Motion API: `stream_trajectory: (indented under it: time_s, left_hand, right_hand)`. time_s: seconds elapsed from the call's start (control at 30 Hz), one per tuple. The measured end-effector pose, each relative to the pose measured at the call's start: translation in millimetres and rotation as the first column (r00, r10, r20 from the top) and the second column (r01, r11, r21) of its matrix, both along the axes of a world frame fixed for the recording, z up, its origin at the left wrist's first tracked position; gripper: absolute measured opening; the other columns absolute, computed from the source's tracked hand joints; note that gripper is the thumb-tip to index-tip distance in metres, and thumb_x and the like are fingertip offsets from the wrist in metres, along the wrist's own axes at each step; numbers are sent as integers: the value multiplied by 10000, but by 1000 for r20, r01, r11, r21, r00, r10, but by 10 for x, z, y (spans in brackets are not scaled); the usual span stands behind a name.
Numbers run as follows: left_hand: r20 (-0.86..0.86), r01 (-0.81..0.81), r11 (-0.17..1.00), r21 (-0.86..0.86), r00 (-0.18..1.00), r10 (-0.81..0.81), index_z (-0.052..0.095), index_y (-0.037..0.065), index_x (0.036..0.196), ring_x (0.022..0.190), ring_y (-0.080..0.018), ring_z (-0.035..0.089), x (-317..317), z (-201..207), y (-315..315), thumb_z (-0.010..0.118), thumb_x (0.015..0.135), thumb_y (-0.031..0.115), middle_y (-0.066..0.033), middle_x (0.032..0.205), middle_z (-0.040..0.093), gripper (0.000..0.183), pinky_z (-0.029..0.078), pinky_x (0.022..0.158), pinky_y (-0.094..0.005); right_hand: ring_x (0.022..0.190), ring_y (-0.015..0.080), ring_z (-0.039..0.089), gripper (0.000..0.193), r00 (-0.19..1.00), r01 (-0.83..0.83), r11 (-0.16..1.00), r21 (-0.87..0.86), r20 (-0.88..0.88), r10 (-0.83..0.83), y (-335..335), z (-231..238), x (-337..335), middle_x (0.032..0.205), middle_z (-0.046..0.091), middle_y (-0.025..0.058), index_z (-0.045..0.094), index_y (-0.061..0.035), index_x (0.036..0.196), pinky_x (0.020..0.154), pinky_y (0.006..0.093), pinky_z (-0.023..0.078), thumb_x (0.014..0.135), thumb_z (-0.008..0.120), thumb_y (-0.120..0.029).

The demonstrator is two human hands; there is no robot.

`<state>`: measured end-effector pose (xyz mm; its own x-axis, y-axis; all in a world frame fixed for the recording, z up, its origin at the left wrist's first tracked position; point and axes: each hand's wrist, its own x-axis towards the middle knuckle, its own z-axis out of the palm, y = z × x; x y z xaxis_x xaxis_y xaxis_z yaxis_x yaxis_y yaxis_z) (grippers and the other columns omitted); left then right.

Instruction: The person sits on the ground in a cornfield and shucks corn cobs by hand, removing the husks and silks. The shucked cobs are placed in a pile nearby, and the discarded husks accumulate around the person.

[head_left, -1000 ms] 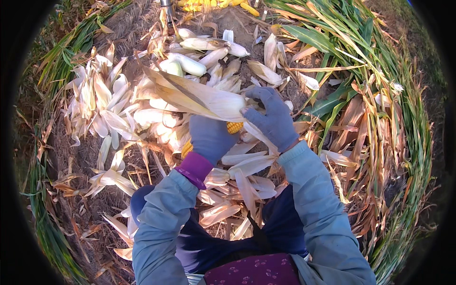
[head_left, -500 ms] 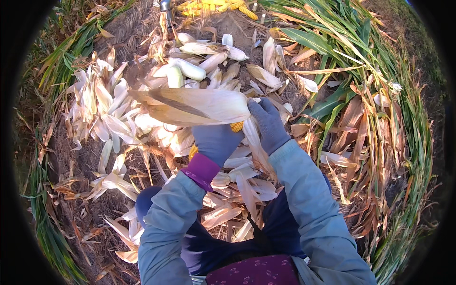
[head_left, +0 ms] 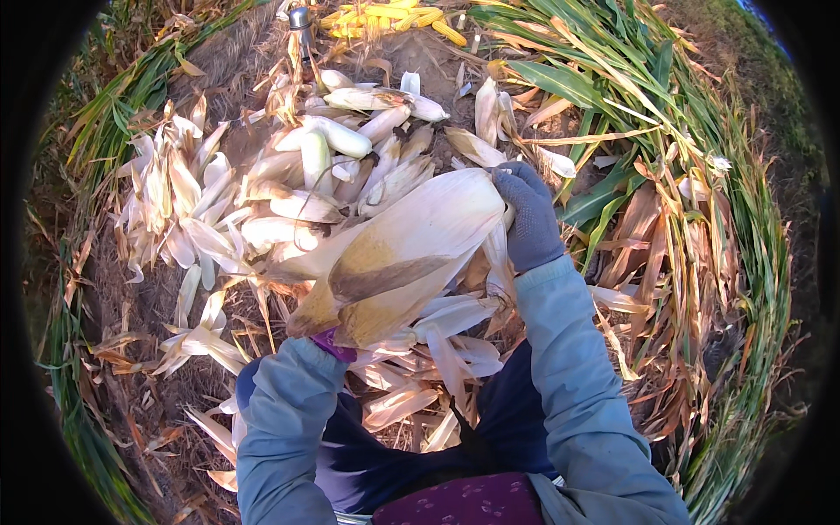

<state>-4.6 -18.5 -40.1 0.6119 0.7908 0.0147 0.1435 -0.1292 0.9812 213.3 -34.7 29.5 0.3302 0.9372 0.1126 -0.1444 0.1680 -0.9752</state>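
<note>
Grips husk (head_left: pixel 422 234) by its base with right hand (head_left: pixel 530 219); cannot tell hidden left hand's state; likely light, papery, best held there.

Cannot see the left hand behind the broad pale husk (head_left: pixel 424 232) (nor tell its grip there), only a purple cuff (head_left: pixel 334 344) below. Cannot make out the thumb of the gloved right hand (head_left: pixel 531 219). Lose the foot of the silver cylinder (head_left: pixel 300 21) behind dry leaves (head_left: pixel 295 66). Find both blue-grey sleeves (head_left: pixel 582 359) and the purple patterned cloth (head_left: pixel 464 503) cut by the lower edge, with motifs too small to identify. Find the yellow ears (head_left: pixel 385 12) cropped along the top, and green stalks (head_left: pixel 774 262) fading into the dark rim.
</note>
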Motion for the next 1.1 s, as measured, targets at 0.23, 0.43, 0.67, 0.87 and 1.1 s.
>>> stream_trajectory:
  time_s: [0.23, 0.43, 0.67, 0.87, 1.1]
  left_hand:
    - [-402, -117, 887, 446, 860, 315, 585, 95, 1043, 897, -288, 606, 68, 195, 33, 705, 714, 354, -85, 994, 619, 436, 486, 716, -397]
    - [-397, -44, 688, 725, 789, 469, 547, 89, 989, 785, -293, 592, 259, 383, -83, 721, 682, 378, -108, 860, 580, 456, 477, 659, -412]
    - [-365, -29, 825, 564, 888, 281, 547, 42, 1033, 851, -331, 601, 252, 345, -32, 791, 561, 436, -144, 916, 595, 661, 489, 741, -419]
    - [-517, 164, 974, 154, 854, -62, 580, 19, 1060, 854, -318, 637, 149, 312, 50, 759, 564, 534, -185, 927, 642, 737, 500, 766, -402]
    - [-549, 105, 946, 307, 831, 86, 612, 42, 1047, 800, -313, 649, 229, 356, -90, 722, 615, 544, -155, 884, 664, 671, 511, 731, -394]
  right_hand:
    - [919, 192, 585, 293, 951, 118, 985, -123, -272, -148, 78, -79, 196, 961, 636, 114, 582, -27, 1032, 819, 300, 450, 945, 461, -280]
    - [771, 239, 620, 326, 872, 72, 994, -82, -478, -103, 117, -259, -36, 825, 634, 148, 556, 12, 975, 715, 324, 511, 951, 463, -299]
    - [591, 194, 584, 286, 886, 172, 983, -63, -426, -182, 66, -77, 21, 562, 526, 42, 555, -10, 940, 565, 306, 504, 958, 463, -280]
    - [645, 183, 587, 301, 889, 21, 999, -31, -458, -33, 17, -34, 93, 539, 504, 25, 565, -16, 933, 634, 308, 502, 963, 459, -296]
    - [636, 173, 579, 339, 903, 81, 981, -178, -403, -148, -45, 35, 18, 512, 450, 8, 578, -26, 914, 651, 315, 505, 964, 448, -335]
